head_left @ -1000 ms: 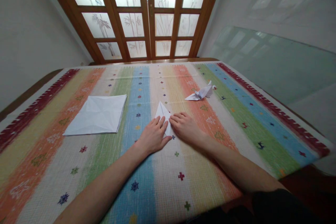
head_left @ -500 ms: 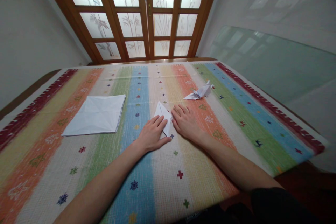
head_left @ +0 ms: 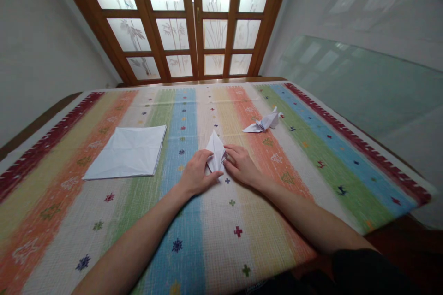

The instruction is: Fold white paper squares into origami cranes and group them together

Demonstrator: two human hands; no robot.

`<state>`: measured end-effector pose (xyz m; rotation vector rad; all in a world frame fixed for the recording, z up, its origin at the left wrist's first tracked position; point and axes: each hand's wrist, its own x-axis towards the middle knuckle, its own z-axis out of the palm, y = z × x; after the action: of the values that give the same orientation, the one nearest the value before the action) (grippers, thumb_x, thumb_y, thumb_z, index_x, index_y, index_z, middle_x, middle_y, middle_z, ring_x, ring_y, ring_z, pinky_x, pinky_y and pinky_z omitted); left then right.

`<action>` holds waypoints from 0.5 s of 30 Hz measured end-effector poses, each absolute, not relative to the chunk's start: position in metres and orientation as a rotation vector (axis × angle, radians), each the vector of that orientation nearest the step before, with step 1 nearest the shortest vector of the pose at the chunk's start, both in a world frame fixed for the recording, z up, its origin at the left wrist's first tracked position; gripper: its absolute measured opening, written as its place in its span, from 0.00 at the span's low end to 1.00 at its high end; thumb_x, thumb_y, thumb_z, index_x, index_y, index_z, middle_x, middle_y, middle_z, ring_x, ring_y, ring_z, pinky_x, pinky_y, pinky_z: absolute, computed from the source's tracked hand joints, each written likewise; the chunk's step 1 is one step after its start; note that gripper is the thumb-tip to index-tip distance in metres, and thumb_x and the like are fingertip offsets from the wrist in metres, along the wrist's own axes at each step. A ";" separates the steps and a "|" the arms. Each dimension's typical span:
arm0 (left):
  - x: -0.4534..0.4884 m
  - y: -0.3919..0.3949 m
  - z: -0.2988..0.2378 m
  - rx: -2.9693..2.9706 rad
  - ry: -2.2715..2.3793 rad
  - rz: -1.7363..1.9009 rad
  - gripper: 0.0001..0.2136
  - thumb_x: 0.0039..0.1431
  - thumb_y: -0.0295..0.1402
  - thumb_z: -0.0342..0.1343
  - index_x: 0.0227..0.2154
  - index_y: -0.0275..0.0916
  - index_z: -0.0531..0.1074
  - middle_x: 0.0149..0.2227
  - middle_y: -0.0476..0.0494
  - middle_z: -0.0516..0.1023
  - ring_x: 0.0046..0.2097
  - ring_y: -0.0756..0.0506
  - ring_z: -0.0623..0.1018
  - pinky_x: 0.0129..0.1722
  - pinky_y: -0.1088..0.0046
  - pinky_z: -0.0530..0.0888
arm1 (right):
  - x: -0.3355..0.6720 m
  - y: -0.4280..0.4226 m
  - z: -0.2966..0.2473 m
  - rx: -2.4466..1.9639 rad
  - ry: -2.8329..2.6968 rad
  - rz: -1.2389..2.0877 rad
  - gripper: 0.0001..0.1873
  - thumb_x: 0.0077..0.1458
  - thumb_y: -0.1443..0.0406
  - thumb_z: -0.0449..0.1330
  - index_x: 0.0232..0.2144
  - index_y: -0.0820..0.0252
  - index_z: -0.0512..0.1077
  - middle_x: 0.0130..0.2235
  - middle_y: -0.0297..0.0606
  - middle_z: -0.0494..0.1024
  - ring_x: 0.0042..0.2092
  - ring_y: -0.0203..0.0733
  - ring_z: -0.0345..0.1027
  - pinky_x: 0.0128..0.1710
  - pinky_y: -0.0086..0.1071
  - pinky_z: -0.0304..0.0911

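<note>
A small folded piece of white paper [head_left: 216, 150] stands pointed between my two hands on the striped tablecloth [head_left: 194, 221]. My left hand [head_left: 196, 176] pinches its lower left edge with curled fingers. My right hand [head_left: 241, 164] pinches its right side, fingers bent onto the paper. The lower part of the folded paper is hidden behind my fingers.
A stack of flat white paper squares [head_left: 128, 151] lies to the left. A finished white paper crane [head_left: 265, 122] sits to the right, further back. Wooden-framed frosted glass doors [head_left: 194, 18] stand beyond the table's far edge; a glass panel [head_left: 360, 83] leans at the right wall.
My hands went from lying flat on the folded paper to pinching it from both sides. The paper, flat before, now rises narrower and upright between my fingers.
</note>
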<state>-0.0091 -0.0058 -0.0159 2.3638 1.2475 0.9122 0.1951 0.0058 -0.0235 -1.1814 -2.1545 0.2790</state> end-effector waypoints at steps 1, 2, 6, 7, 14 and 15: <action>-0.008 -0.006 -0.015 2.378 1.285 0.922 0.19 0.55 0.46 0.58 0.45 0.39 0.67 0.45 0.38 0.73 0.48 0.39 0.74 0.49 0.57 0.71 | 0.194 0.005 -0.023 -1.162 -2.144 0.282 0.14 0.55 0.68 0.58 0.45 0.60 0.73 0.51 0.47 0.75 0.54 0.49 0.66 0.55 0.47 0.59; -0.008 -0.006 -0.014 2.405 1.317 0.925 0.17 0.55 0.45 0.58 0.42 0.39 0.68 0.43 0.39 0.74 0.47 0.39 0.74 0.48 0.56 0.71 | 0.193 0.004 -0.022 -1.144 -2.136 0.281 0.13 0.56 0.68 0.58 0.44 0.59 0.73 0.49 0.46 0.76 0.53 0.49 0.67 0.54 0.47 0.59; -0.005 -0.009 -0.012 2.535 1.334 0.836 0.13 0.54 0.42 0.60 0.38 0.40 0.71 0.43 0.40 0.76 0.47 0.38 0.74 0.48 0.56 0.71 | 0.193 0.004 -0.021 -1.146 -2.127 0.257 0.06 0.57 0.68 0.57 0.34 0.57 0.74 0.40 0.41 0.79 0.46 0.46 0.70 0.50 0.45 0.60; -0.005 -0.009 -0.012 2.552 1.322 0.812 0.12 0.54 0.41 0.60 0.37 0.40 0.72 0.43 0.40 0.76 0.47 0.38 0.74 0.48 0.56 0.71 | 0.194 0.004 -0.020 -1.183 -2.118 0.237 0.05 0.57 0.68 0.58 0.33 0.57 0.74 0.37 0.41 0.79 0.44 0.47 0.70 0.48 0.44 0.61; -0.009 -0.007 -0.017 2.659 1.204 0.819 0.09 0.55 0.31 0.56 0.39 0.40 0.75 0.46 0.42 0.78 0.53 0.39 0.72 0.53 0.55 0.68 | 0.203 0.013 -0.020 -1.073 -2.351 -0.013 0.08 0.61 0.66 0.56 0.40 0.53 0.75 0.50 0.41 0.75 0.54 0.47 0.62 0.55 0.46 0.55; -0.011 -0.006 -0.016 2.685 1.206 0.826 0.08 0.56 0.30 0.55 0.38 0.41 0.75 0.46 0.42 0.78 0.54 0.39 0.71 0.53 0.55 0.67 | 0.204 0.012 -0.019 -1.033 -2.405 -0.046 0.09 0.62 0.66 0.55 0.37 0.53 0.75 0.49 0.39 0.76 0.54 0.46 0.62 0.57 0.46 0.53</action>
<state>-0.0108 -0.0058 -0.0164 2.6850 1.2057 0.8261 0.2038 0.0124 -0.0190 -1.0331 -2.4048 -0.0462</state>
